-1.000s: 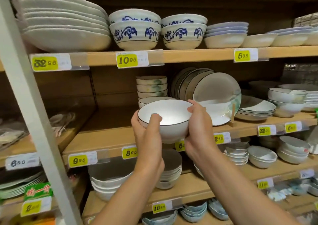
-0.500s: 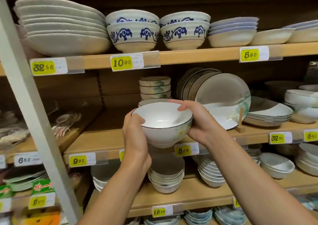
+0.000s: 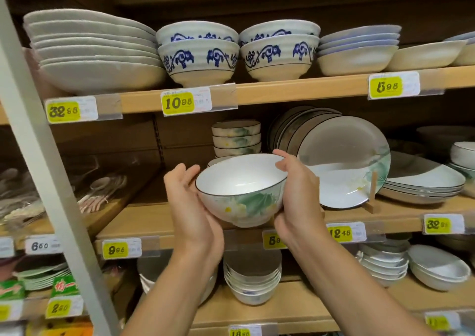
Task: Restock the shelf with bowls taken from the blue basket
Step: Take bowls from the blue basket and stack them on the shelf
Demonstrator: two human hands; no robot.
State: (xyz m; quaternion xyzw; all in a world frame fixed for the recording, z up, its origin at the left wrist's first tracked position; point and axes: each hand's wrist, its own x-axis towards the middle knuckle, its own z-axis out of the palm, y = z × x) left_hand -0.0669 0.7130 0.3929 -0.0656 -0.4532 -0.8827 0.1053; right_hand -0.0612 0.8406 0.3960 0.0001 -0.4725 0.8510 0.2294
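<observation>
1. Change since half a second ago: the bowl (image 3: 241,189) was level with my thumbs over its rim. It is now tipped, mouth up and to the left, so the green leaf print on its outer wall faces me. My left thumb has come off the rim.
2. Left hand (image 3: 195,207): the palm lies against the bowl's lower left side. The fingers are nearly straight, only gently curved along the wall, cradling rather than clamping.
3. Right hand (image 3: 298,196): it is wrapped round the right side, with the fingers curled over the far rim. This is a firm grip.
4. Bowl: white inside with a dark rim line. I hold it in the air in front of the middle shelf (image 3: 154,222), above the front edge and not resting on the board.
5. Below the bowl on the shelf lip are yellow price tags (image 3: 117,250), one partly hidden by my right wrist.
6. Just behind the held bowl is a stack of matching bowls (image 3: 236,140).
7. To the right of the stack, plates (image 3: 344,160) lean upright against a wooden stand (image 3: 374,189).
8. Farther up, blue-patterned bowls (image 3: 198,57) sit two high on the upper shelf.
</observation>
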